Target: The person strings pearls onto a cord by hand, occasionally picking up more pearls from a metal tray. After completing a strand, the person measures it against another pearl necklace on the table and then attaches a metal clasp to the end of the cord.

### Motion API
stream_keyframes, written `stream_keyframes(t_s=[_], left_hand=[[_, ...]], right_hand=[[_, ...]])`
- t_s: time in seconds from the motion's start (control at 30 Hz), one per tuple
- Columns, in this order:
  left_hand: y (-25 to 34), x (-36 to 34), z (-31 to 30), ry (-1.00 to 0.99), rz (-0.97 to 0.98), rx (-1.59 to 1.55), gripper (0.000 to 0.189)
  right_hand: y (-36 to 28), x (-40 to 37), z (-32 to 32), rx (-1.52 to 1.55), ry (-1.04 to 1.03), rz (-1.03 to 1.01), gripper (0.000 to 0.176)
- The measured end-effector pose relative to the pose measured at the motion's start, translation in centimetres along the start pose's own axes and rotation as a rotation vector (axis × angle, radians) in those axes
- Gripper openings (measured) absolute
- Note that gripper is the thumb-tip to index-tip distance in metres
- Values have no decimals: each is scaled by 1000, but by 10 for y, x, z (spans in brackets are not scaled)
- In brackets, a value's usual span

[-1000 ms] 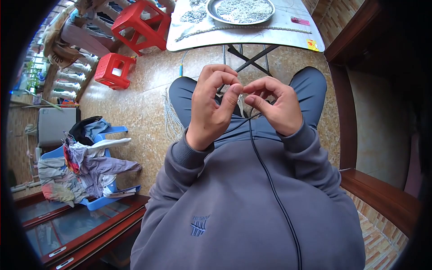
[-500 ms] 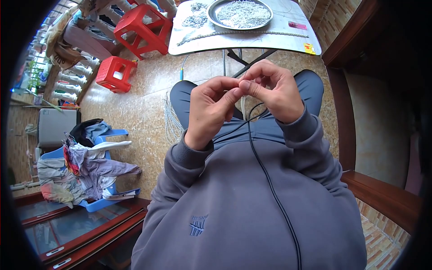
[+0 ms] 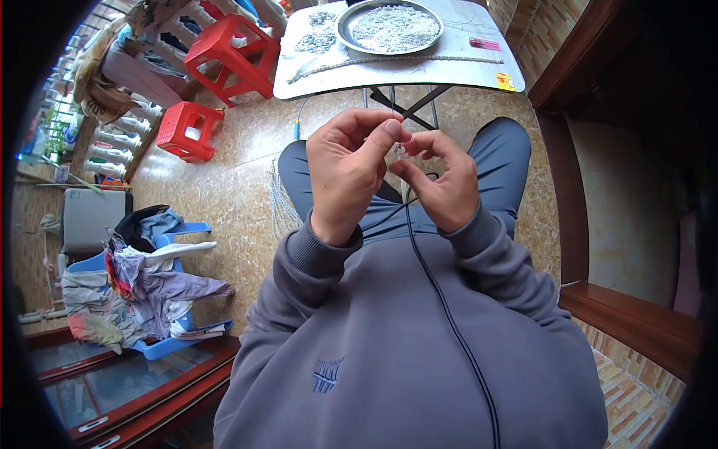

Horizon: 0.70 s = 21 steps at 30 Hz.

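My left hand (image 3: pixel 344 168) is raised over my lap, thumb and forefinger pinched on a thin dark needle-like wire (image 3: pixel 393 105) that points up toward the table. Just below that pinch are small shiny beads (image 3: pixel 400 152), partly hidden by fingers. My right hand (image 3: pixel 445 179) is beside them, its thumb and curled forefinger loosely around the beads. On the table lie a round metal tray (image 3: pixel 342 39) heaped with silvery-white beads (image 3: pixel 396 28) and a long beaded strand (image 3: pixel 336 69) along the front edge.
The white table (image 3: pixel 464 71) also bears a loose bead pile (image 3: pixel 318 34) and a pink item (image 3: pixel 485 45). Red stools (image 3: pixel 239 56) stand at left, near a blue chair (image 3: pixel 161 344) piled with clothes (image 3: pixel 142 292). Pale strands (image 3: pixel 280 198) hang by my left leg. A black cable (image 3: pixel 449 299) crosses my front.
My right hand has moved down and away from the left, its fingers less tightly pinched. My left hand has turned more upright, and the thin wire now shows above it.
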<state>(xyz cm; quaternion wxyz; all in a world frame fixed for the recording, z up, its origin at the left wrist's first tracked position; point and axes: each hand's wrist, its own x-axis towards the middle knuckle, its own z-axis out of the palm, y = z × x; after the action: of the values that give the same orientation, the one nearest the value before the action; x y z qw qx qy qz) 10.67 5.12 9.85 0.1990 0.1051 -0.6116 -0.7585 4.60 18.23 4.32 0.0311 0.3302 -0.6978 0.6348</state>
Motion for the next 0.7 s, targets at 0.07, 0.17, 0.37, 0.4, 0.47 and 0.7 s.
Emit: stream_keyframes(t_s=[0.07, 0.17, 0.37, 0.4, 0.47, 0.7], left_hand=[[-1, -1, 6, 27, 24, 1, 12], [-1, 0, 7, 40, 37, -29, 13], [3, -5, 4, 73, 39, -91, 14], [4, -7, 5, 89, 49, -83, 14], [4, -9, 5, 107, 60, -74, 14], [-2, -20, 7, 229, 431, 446, 15]], right_hand=[[5, 0, 3, 70, 27, 7, 15], [2, 1, -2, 115, 16, 28, 15], [-16, 2, -11, 76, -48, 18, 9], [-18, 3, -11, 36, -46, -24, 7], [-24, 4, -13, -2, -46, -67, 6], [-26, 5, -24, 272, -289, 205, 5]])
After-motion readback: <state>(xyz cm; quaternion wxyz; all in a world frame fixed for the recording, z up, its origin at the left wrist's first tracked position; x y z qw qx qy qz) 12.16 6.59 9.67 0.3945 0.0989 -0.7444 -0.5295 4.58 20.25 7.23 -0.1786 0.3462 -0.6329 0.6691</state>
